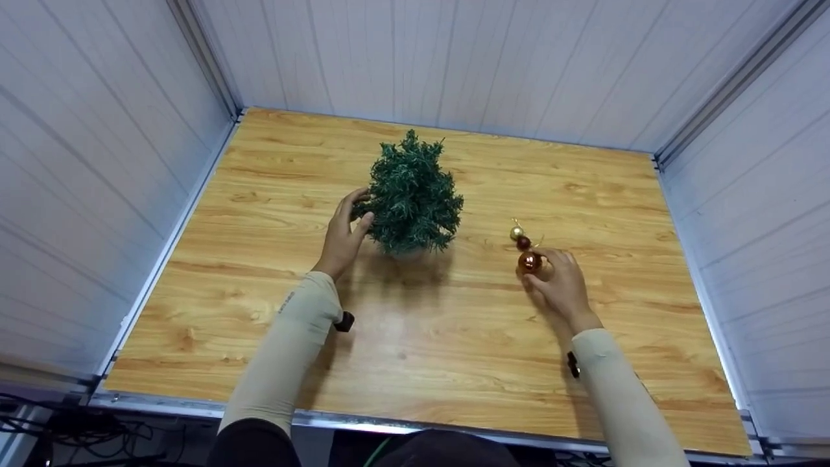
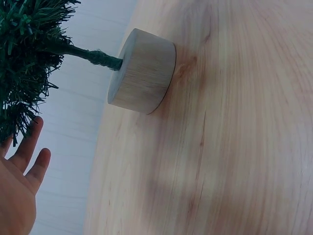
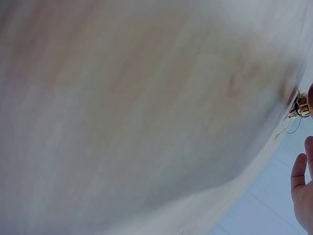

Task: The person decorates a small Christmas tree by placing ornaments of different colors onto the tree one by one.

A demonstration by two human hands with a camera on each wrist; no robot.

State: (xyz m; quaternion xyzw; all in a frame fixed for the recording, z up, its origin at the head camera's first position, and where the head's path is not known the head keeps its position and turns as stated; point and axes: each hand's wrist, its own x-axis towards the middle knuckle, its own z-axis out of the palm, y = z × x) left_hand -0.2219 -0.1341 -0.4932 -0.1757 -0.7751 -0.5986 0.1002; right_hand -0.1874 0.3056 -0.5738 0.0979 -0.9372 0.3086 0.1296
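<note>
A small green artificial Christmas tree (image 1: pixel 415 194) stands upright on the table. Its round wooden base (image 2: pixel 146 73) and thin stem show in the left wrist view. At the tree's left side, my left hand (image 1: pixel 343 237) touches the branches with spread, loosely bent fingers. Off to the right, my right hand (image 1: pixel 564 285) holds a shiny copper Christmas bauble (image 1: pixel 529 261) between thumb and fingers. Just beyond it lie a dark red bauble (image 1: pixel 523 243) and a gold bauble (image 1: pixel 516 233). The right wrist view catches only the copper bauble's cap and string at its edge.
The wood-grain table (image 1: pixel 402 363) has pale panelled walls (image 1: pixel 415 58) at its back and both sides. A metal edge runs along its front. Dark cables (image 1: pixel 84 428) hang below the front left corner.
</note>
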